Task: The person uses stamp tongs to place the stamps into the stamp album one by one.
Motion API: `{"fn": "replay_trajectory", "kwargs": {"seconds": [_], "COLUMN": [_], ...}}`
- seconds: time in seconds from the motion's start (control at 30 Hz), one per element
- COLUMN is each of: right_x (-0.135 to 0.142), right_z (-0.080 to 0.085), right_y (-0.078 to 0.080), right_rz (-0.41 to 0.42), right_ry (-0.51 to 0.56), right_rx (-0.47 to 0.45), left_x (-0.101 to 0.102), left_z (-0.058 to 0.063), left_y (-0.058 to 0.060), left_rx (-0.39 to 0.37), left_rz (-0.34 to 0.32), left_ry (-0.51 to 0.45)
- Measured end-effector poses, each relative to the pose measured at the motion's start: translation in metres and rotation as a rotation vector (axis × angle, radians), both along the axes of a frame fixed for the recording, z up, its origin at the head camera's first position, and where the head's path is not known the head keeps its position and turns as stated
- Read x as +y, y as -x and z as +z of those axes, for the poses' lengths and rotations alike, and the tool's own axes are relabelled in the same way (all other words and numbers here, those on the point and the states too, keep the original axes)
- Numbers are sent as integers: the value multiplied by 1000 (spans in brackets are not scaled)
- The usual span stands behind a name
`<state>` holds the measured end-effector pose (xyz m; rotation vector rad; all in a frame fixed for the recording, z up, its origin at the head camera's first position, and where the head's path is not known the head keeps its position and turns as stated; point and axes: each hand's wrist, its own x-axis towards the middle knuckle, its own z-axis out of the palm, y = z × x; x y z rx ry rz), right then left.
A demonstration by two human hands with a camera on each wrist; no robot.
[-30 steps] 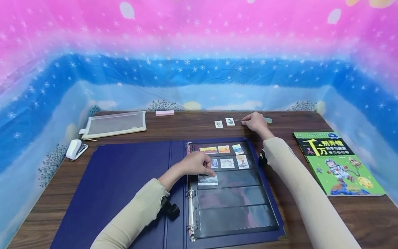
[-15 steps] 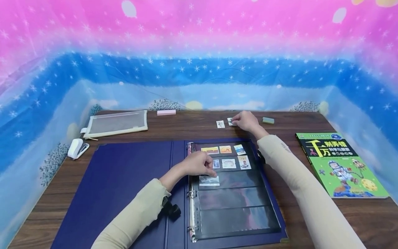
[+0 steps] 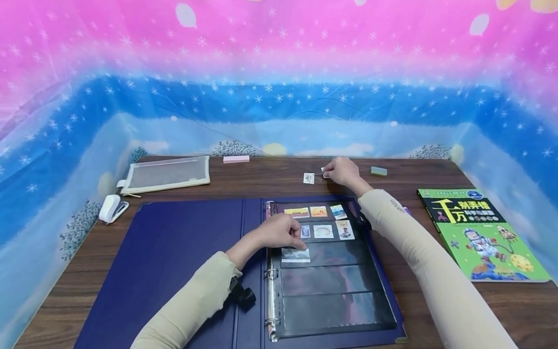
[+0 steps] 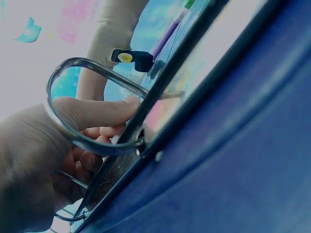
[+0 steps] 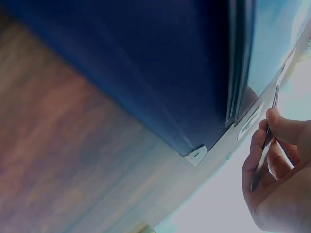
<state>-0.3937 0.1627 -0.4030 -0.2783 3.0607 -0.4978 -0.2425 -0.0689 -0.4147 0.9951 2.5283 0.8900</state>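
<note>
In the head view my right hand [image 3: 343, 171] holds slim metal tweezers [image 5: 265, 158], their tips at the right edge of a small stamp [image 3: 308, 178] on the table. A second stamp [image 5: 250, 122] lies by the right hand, mostly covered by its fingers in the head view. My left hand [image 3: 281, 231] rests over the black stamp page [image 3: 335, 278] of a blue ring binder [image 3: 187, 261], fingers loosely bent, next to a grey stamp [image 3: 295, 255] in the third row. Several stamps fill the two top rows; the left hand hides part of the second.
A mesh zip pouch [image 3: 167, 175], a white stapler [image 3: 112, 209] and a pink block [image 3: 236, 159] lie at the back left. Right of the right hand is a green-yellow block [image 3: 379, 171]. A green book [image 3: 490, 242] lies far right. A purple pen [image 4: 167, 39] shows beyond the page.
My right hand has moved left with the tweezers, past the right-hand stamp toward the left one, and then slowed. The left hand stays on the page.
</note>
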Motion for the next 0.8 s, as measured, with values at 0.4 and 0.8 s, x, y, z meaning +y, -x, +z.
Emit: {"fn": "replay_trajectory", "kwargs": {"seconds": [0.4,0.8], "right_x": [22,34], "right_z": [31,25], "right_y": [-43,-124], "right_rz": [42,138], "right_ry": [229,239], "right_rx": [18,-11], "left_x": [0,3], "left_z": [1,-2], "left_y": [2,3], "left_rx": [33,-3], "left_rz": [-18,-40], "left_ry": [-7,-32]}}
